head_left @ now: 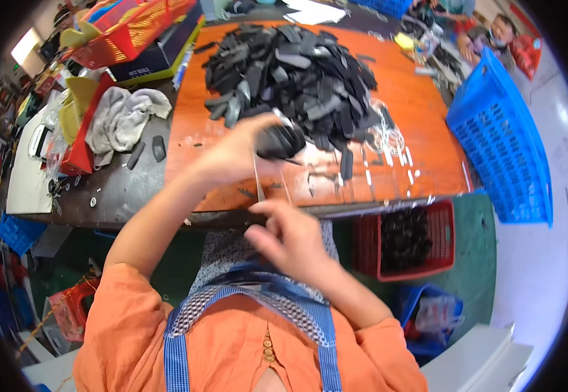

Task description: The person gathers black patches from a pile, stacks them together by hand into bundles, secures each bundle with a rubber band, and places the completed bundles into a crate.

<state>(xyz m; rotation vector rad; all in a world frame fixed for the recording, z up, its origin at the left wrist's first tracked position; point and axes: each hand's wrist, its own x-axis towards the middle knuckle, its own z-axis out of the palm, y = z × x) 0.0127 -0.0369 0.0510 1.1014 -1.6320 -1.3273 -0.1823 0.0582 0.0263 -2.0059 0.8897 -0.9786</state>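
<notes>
My left hand (235, 155) is closed around a bundle of flat black pieces (278, 141) above the near part of the orange tabletop (195, 124). A thin white band (257, 175) stretches from that bundle down to my right hand (297, 238). The right fingers are bent and partly blurred by motion, with the band's lower end at them. Just beyond the bundle lies a big heap of loose black strips (323, 98), some with a shiny grey side. Several loose white bands (386, 136) lie tangled to the right of the heap.
A blue perforated basket (503, 137) leans at the table's right edge. Below stands a red crate (437, 245) holding black pieces. To the left are a grey cloth (124, 121) and a red basket (133, 36) on boxes. Another person (496, 36) sits at the far right.
</notes>
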